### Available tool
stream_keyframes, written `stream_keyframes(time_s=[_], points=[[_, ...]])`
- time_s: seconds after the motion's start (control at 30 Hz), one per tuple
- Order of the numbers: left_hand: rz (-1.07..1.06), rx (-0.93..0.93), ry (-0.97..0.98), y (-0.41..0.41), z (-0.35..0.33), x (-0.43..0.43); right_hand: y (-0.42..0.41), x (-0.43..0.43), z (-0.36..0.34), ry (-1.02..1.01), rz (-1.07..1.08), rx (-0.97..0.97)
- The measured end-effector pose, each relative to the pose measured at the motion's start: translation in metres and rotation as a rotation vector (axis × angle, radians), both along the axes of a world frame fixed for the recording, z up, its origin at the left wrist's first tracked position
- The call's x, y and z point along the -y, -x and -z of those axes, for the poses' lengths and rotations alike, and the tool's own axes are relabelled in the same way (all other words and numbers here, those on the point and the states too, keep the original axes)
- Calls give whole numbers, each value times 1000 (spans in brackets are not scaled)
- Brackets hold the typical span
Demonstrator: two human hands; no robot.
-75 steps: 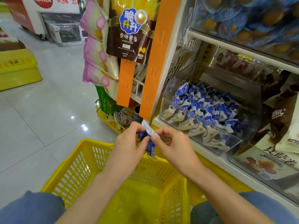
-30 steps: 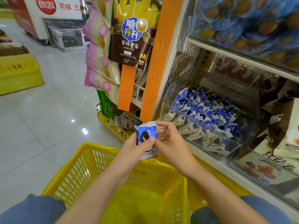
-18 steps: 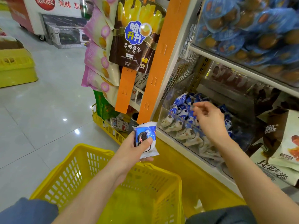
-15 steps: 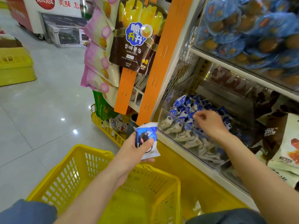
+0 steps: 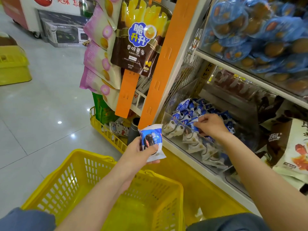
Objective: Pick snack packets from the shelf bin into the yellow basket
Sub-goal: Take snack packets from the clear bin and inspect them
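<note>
For a clean pick, the right hand (image 5: 210,125), reaching over the clear front wall into the bin (image 5: 168,105), should take one blue packet (image 5: 194,121) by its crimped edge and lift it straight up (the pile looks loose and slippery). Its fingers curl, pinching that packet. The left hand (image 5: 139,151), just outside the bin's front corner, grips a second packet (image 5: 152,139). The yellow basket (image 5: 93,158) waits below the bin.

To your front, a brown potato-sticks bag (image 5: 141,44) hangs against an orange strip (image 5: 126,95), with pink packets (image 5: 98,54) beside it. Upper right, blue-lidded tubs (image 5: 260,30), perhaps jellies. A yellow crate (image 5: 13,67) sits on the grey floor (image 5: 43,117).
</note>
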State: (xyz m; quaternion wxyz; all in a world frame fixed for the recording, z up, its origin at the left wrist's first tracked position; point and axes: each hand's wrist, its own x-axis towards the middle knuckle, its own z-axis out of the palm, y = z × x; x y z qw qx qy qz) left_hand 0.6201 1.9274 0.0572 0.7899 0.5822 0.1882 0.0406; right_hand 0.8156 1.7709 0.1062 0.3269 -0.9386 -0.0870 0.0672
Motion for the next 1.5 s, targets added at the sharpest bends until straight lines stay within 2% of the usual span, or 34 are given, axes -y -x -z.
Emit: stream_keyframes(time_s=[0.07,0.13,0.2,0.23,0.27,0.33,0.4,0.47,0.57,0.63,0.77,0.93,1.07,1.2,1.27,1.33,1.5], points=[[-17,-7,55,-1,-1,0,5,3,-11,-31,46,89],[-27,-7,138,-1,-2,0,16,5,-26,-74,80,263],[-47,2,248,-2,-6,1,32,5,-39,-184,79,446],[-60,11,300,-2,-7,1,41,4,-44,-269,54,461],[-72,22,360,-3,-9,1,52,2,-47,-370,14,407],[-95,56,509,-2,-13,1,76,-5,-49,-537,-96,155],[-72,109,579,1,-12,0,98,-13,-41,-568,-210,-106],[30,143,523,6,-11,-2,116,-20,-27,-546,-304,-277],[139,109,304,10,-8,-2,130,-29,-7,-567,-360,-380],[153,78,196,12,-7,-1,131,-31,0,-561,-358,-364],[183,60,137,14,-6,0,124,-29,1,-499,-298,-235],[345,54,47,14,-7,0,118,-20,2,-440,-378,-385],[330,66,58,14,-7,3,112,-14,-3,-499,-308,-314],[222,24,108,13,-7,1,86,3,-21,-610,-50,-65],[196,-5,129,12,-8,0,63,12,-28,-548,79,112],[180,-27,132,11,-8,0,41,16,-28,-352,156,214],[146,-41,137,10,-9,0,15,14,-13,83,11,172]])
